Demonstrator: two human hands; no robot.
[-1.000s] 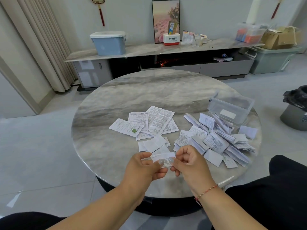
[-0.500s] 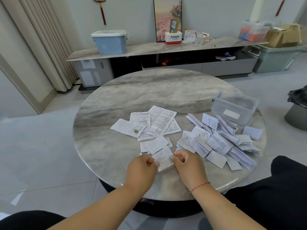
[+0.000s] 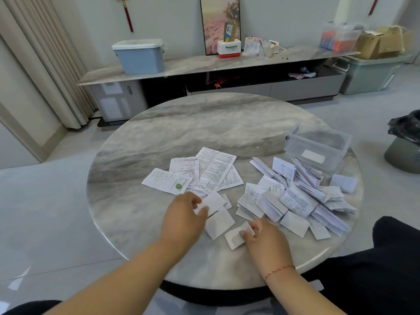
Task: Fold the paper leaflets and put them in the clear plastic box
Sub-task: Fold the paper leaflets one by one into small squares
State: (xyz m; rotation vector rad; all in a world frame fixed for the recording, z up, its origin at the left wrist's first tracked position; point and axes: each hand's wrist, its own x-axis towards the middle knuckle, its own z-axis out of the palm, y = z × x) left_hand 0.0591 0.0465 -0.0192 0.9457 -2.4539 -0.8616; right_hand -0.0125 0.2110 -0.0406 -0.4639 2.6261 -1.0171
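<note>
My right hand pinches a small folded leaflet that lies on the round marble table near its front edge. My left hand reaches over the small white papers beside it, its fingers loosely curled and blurred, holding nothing that I can see. Unfolded printed leaflets lie spread in the middle of the table. A heap of folded leaflets lies at the right. Behind the heap stands the clear plastic box, lid open.
A dark bin with a black bag stands on the floor to the right. Behind the table runs a low cabinet with a blue tub, a picture and boxes. My dark-clothed leg is at the lower right.
Both hands lowered the small leaflet from the air to the table. My left hand has let go and moved left and forward over other papers. My right hand keeps the leaflet.
</note>
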